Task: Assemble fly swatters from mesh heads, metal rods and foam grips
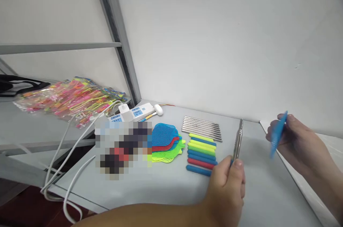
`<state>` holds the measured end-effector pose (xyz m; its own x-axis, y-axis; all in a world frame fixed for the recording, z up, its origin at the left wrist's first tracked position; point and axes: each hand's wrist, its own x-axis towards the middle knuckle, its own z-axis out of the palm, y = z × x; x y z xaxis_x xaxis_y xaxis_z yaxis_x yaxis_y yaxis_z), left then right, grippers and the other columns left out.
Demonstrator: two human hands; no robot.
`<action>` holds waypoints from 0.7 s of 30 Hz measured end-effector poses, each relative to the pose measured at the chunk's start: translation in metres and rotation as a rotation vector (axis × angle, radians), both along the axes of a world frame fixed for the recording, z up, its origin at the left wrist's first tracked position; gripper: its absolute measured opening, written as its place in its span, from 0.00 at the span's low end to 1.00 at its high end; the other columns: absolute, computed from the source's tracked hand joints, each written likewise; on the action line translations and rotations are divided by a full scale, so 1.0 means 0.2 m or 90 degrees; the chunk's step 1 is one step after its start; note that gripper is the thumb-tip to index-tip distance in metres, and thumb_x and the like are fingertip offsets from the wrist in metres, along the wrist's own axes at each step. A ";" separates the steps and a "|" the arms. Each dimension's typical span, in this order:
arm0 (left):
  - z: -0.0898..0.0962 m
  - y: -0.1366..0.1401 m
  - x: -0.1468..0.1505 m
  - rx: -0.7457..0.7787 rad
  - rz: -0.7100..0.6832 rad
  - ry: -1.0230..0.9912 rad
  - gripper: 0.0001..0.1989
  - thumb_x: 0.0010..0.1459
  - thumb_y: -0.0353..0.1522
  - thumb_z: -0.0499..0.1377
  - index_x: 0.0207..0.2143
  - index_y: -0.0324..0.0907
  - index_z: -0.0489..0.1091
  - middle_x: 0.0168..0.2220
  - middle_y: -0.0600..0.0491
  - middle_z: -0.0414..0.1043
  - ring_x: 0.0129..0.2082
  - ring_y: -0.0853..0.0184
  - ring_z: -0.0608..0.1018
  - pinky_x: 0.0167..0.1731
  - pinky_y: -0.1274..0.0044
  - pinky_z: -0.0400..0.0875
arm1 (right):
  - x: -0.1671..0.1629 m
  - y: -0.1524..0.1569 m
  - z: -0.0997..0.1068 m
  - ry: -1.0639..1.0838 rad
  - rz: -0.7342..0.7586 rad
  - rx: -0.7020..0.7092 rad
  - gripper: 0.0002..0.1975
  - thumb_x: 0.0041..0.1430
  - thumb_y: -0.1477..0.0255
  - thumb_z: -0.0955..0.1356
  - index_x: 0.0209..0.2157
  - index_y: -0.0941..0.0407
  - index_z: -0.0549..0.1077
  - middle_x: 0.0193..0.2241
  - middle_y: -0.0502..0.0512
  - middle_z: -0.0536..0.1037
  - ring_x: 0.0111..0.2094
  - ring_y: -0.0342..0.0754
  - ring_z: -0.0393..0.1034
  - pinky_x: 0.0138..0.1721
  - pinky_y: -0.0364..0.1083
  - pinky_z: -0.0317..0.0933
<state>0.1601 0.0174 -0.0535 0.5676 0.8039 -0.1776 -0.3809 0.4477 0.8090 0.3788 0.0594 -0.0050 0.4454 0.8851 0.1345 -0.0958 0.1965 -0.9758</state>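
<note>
My left hand [227, 187] is closed round the lower end of a silver telescopic rod [238, 141], which stands nearly upright; a bit of blue shows between the fingers. To the right, my right hand [292, 130] pinches a thin blue fly swatter head [278, 134], seen edge-on and slightly blurred. The two pieces are apart. Left of my left hand lies a row of blue, yellow, green and red handles [201, 152]. Behind them, metal rods [200, 127] lie side by side. Further left is an overlapping pile of coloured mesh swatter heads [164, 136].
A white power strip [144, 110] with plugs and cables lies at the table's back left, beside a small white case [158, 109]. Bagged colourful goods [77, 98] sit on the left shelf. A metal post [120, 41] rises there. Part of the table is pixelated.
</note>
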 end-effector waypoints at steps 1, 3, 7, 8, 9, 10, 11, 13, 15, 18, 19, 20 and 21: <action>0.00 0.01 0.01 0.010 -0.008 0.010 0.22 0.60 0.52 0.50 0.28 0.43 0.57 0.16 0.63 0.48 0.14 0.76 0.49 0.14 0.80 0.44 | 0.03 -0.01 -0.02 0.031 0.052 -0.004 0.10 0.60 0.59 0.67 0.31 0.49 0.73 0.18 0.47 0.61 0.17 0.40 0.53 0.19 0.47 0.52; -0.01 0.03 0.01 0.019 -0.041 0.035 0.21 0.62 0.50 0.48 0.28 0.43 0.58 0.16 0.64 0.47 0.14 0.76 0.49 0.13 0.81 0.46 | 0.07 -0.03 -0.05 0.042 0.186 -0.055 0.14 0.61 0.57 0.65 0.29 0.51 0.73 0.15 0.43 0.53 0.14 0.37 0.42 0.17 0.46 0.45; 0.00 0.07 0.00 0.063 -0.087 0.123 0.16 0.64 0.45 0.47 0.32 0.43 0.62 0.18 0.63 0.50 0.12 0.78 0.52 0.12 0.83 0.52 | 0.06 -0.11 -0.05 -0.159 0.459 -0.240 0.25 0.61 0.51 0.62 0.23 0.55 0.73 0.15 0.46 0.57 0.17 0.41 0.50 0.21 0.44 0.47; 0.00 0.08 0.00 0.072 -0.104 0.140 0.15 0.64 0.44 0.47 0.34 0.43 0.63 0.19 0.63 0.51 0.12 0.78 0.52 0.12 0.83 0.53 | 0.06 -0.12 -0.04 -0.216 0.519 -0.269 0.25 0.61 0.50 0.62 0.23 0.56 0.73 0.16 0.48 0.61 0.19 0.42 0.54 0.23 0.44 0.49; 0.00 0.08 0.00 0.078 -0.125 0.155 0.13 0.64 0.43 0.48 0.35 0.44 0.63 0.19 0.63 0.51 0.12 0.78 0.53 0.12 0.83 0.54 | 0.05 -0.13 -0.02 -0.263 0.573 -0.287 0.25 0.61 0.51 0.62 0.24 0.57 0.74 0.18 0.50 0.65 0.21 0.43 0.57 0.24 0.45 0.51; 0.00 0.09 -0.01 0.082 -0.150 0.165 0.11 0.63 0.42 0.49 0.37 0.44 0.63 0.20 0.63 0.52 0.11 0.78 0.54 0.11 0.84 0.56 | 0.05 -0.14 0.00 -0.300 0.618 -0.296 0.25 0.61 0.52 0.62 0.25 0.57 0.75 0.21 0.52 0.68 0.23 0.44 0.59 0.26 0.45 0.53; 0.00 0.09 -0.01 0.081 -0.178 0.169 0.09 0.63 0.40 0.50 0.38 0.45 0.63 0.20 0.63 0.53 0.11 0.78 0.54 0.11 0.84 0.57 | 0.05 -0.14 0.01 -0.328 0.655 -0.302 0.24 0.62 0.53 0.62 0.26 0.57 0.75 0.23 0.53 0.71 0.25 0.44 0.61 0.29 0.45 0.55; 0.00 0.09 0.00 0.066 -0.243 0.166 0.05 0.62 0.37 0.51 0.36 0.45 0.61 0.22 0.63 0.56 0.10 0.78 0.56 0.10 0.83 0.59 | 0.05 -0.14 0.03 -0.356 0.703 -0.309 0.24 0.62 0.53 0.62 0.28 0.57 0.76 0.25 0.53 0.73 0.27 0.45 0.63 0.32 0.45 0.57; 0.01 0.08 0.00 0.029 -0.301 0.147 0.05 0.61 0.35 0.51 0.33 0.45 0.59 0.23 0.63 0.59 0.09 0.79 0.56 0.09 0.83 0.60 | 0.06 -0.13 0.04 -0.365 0.721 -0.311 0.23 0.62 0.53 0.62 0.29 0.57 0.76 0.25 0.51 0.73 0.28 0.44 0.63 0.32 0.44 0.57; 0.01 0.08 0.00 -0.024 -0.359 0.110 0.09 0.62 0.38 0.50 0.30 0.44 0.57 0.24 0.62 0.60 0.09 0.80 0.54 0.10 0.83 0.63 | 0.06 -0.12 0.02 -0.371 0.746 -0.306 0.20 0.60 0.55 0.65 0.30 0.57 0.76 0.25 0.49 0.72 0.28 0.44 0.64 0.32 0.42 0.58; 0.01 0.08 0.00 -0.041 -0.363 0.098 0.11 0.63 0.40 0.49 0.31 0.44 0.58 0.23 0.62 0.60 0.09 0.80 0.53 0.10 0.83 0.63 | 0.05 -0.12 0.01 -0.374 0.762 -0.306 0.19 0.59 0.56 0.66 0.31 0.58 0.76 0.25 0.49 0.72 0.29 0.43 0.64 0.33 0.42 0.58; 0.01 0.08 0.00 -0.054 -0.364 0.089 0.12 0.64 0.42 0.48 0.32 0.43 0.59 0.22 0.62 0.59 0.09 0.80 0.53 0.10 0.83 0.63 | 0.04 -0.12 -0.01 -0.374 0.783 -0.306 0.17 0.58 0.57 0.67 0.32 0.58 0.77 0.26 0.49 0.73 0.29 0.43 0.65 0.34 0.42 0.59; 0.01 0.08 0.00 -0.065 -0.362 0.085 0.14 0.64 0.43 0.48 0.33 0.43 0.60 0.22 0.62 0.59 0.09 0.80 0.52 0.09 0.83 0.63 | 0.03 -0.12 -0.02 -0.372 0.802 -0.304 0.16 0.56 0.58 0.69 0.33 0.58 0.77 0.27 0.49 0.74 0.30 0.43 0.66 0.35 0.42 0.60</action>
<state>0.1601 0.0340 -0.0514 0.8719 0.3551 -0.3372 0.0435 0.6297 0.7756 0.3838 0.0354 -0.0089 -0.6520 0.6502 -0.3901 0.4665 -0.0616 -0.8824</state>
